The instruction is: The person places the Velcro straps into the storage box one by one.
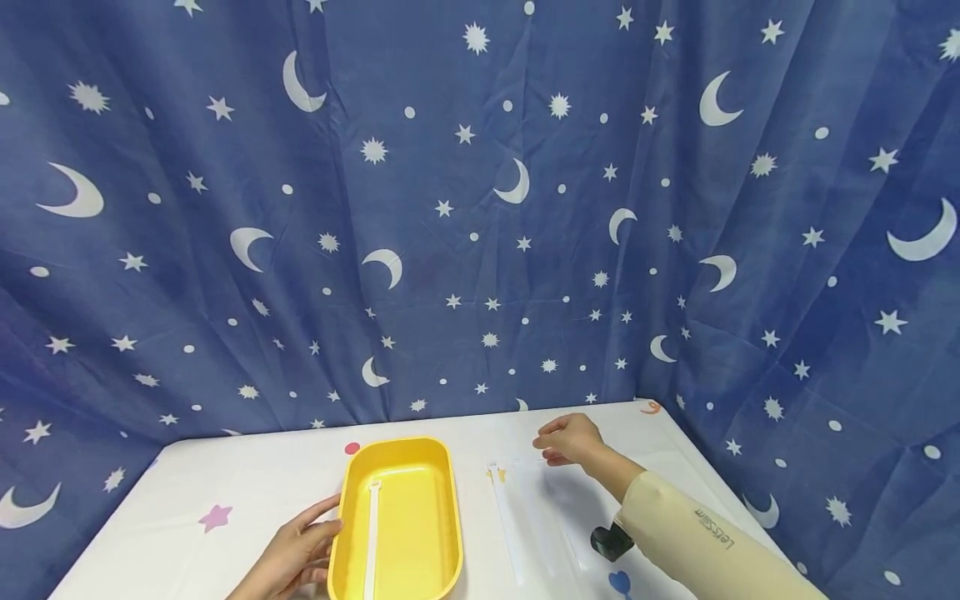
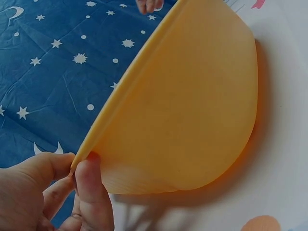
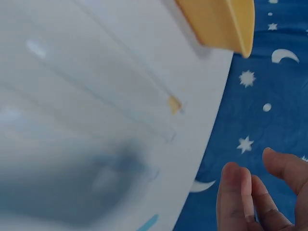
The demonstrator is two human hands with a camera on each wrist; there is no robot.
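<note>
A yellow rectangular tray with rounded corners [image 1: 420, 525] sits at the front middle of the table. My left hand [image 1: 295, 550] pinches its left rim; in the left wrist view, thumb and fingers meet around the edge of the tray's wall [image 2: 187, 110]. Inside the tray lies a long white strip [image 1: 372, 533] with a small wider head at its far end. My right hand [image 1: 572, 439] hovers over the table near the far ends of several thin, pale strips [image 1: 506, 521] lying side by side. Its fingers [image 3: 231, 192] are relaxed, thumb apart, holding nothing.
The white tabletop [image 1: 277, 467] carries printed shapes, among them a purple star [image 1: 216, 517] and a black heart [image 1: 611, 542] partly behind the right sleeve [image 1: 697, 533]. A blue curtain with moons and stars [image 1: 450, 250] hangs behind the table and along both sides.
</note>
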